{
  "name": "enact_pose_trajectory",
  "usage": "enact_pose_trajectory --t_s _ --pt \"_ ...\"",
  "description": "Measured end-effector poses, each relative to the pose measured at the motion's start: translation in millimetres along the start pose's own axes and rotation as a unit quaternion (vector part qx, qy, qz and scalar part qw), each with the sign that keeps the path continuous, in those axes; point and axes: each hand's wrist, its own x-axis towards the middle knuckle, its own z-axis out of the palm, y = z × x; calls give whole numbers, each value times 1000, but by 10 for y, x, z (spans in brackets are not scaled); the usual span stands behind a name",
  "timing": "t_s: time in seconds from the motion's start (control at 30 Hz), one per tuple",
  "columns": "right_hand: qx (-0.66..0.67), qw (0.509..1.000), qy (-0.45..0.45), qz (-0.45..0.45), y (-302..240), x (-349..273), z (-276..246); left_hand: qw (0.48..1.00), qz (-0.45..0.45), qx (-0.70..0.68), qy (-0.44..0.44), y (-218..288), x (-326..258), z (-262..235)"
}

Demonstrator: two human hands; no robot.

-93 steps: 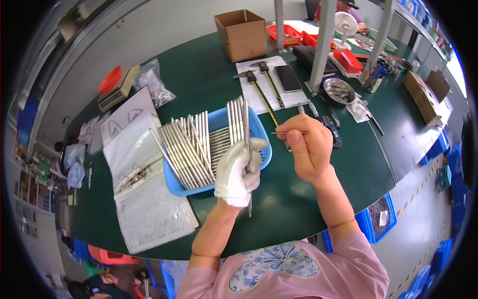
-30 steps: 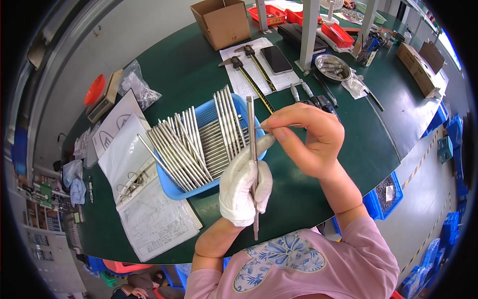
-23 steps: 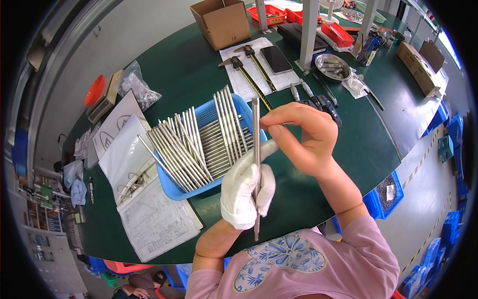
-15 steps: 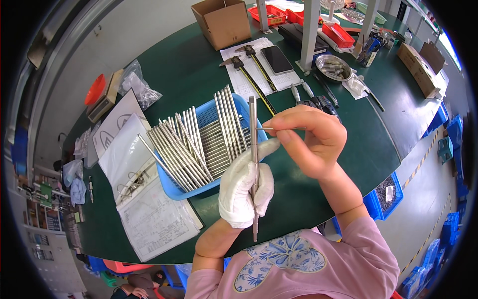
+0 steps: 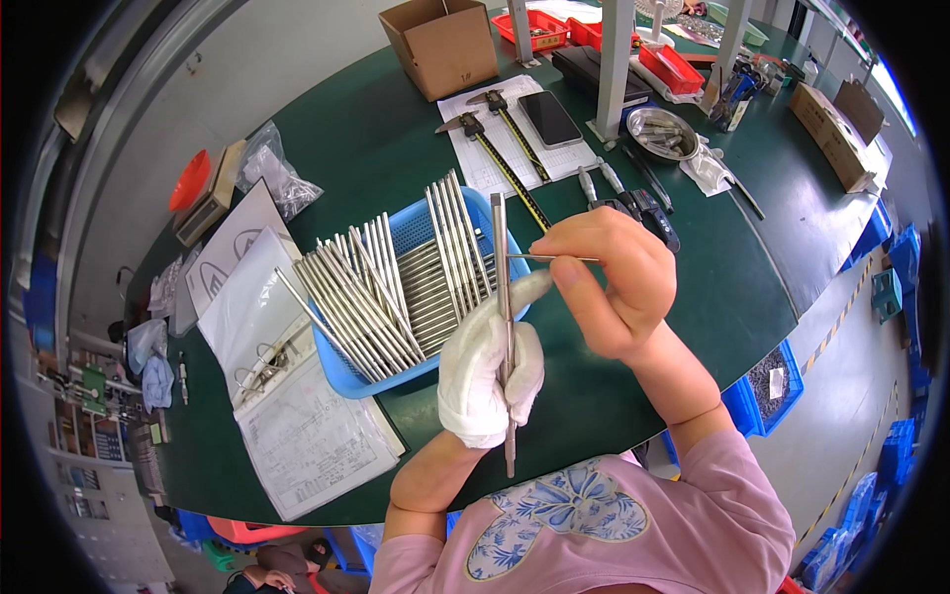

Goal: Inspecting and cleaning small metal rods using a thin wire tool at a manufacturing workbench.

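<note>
My left hand [image 5: 483, 371], in a white glove, is closed round a long stepped metal shaft [image 5: 500, 247] that stands nearly upright in the view. Bare and pinching, my right hand [image 5: 614, 277] holds a thin metal pin [image 5: 539, 257] between thumb and forefinger. The pin's left tip meets the shaft's upper part; whether it sits in a hole is too small to tell. Behind the glove, a blue plastic basket [image 5: 346, 381] holds many similar metal shafts [image 5: 361, 297], some laid crosswise and others leaning on top.
Two calipers [image 5: 495, 148] and a phone [image 5: 550, 118] lie on papers beyond the basket. Micrometers [image 5: 643, 210] and a steel bowl of metal parts [image 5: 663, 134] sit farther right. An open ring binder [image 5: 312, 436] lies left. A cardboard box [image 5: 440, 49] stands at the back.
The top of the shaft has shifted slightly left, and my right hand has moved a little left and down with the pin. Both grips look the same.
</note>
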Motion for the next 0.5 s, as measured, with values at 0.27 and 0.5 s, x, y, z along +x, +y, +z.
enact_pose_trajectory --t_s 0.27,0.5 --pt "54 996 -51 59 60 -40 -37 997 -11 66 31 -17 31 1" --pt "75 995 -1 65 158 -48 109 998 -9 2 56 -50 80 -21"
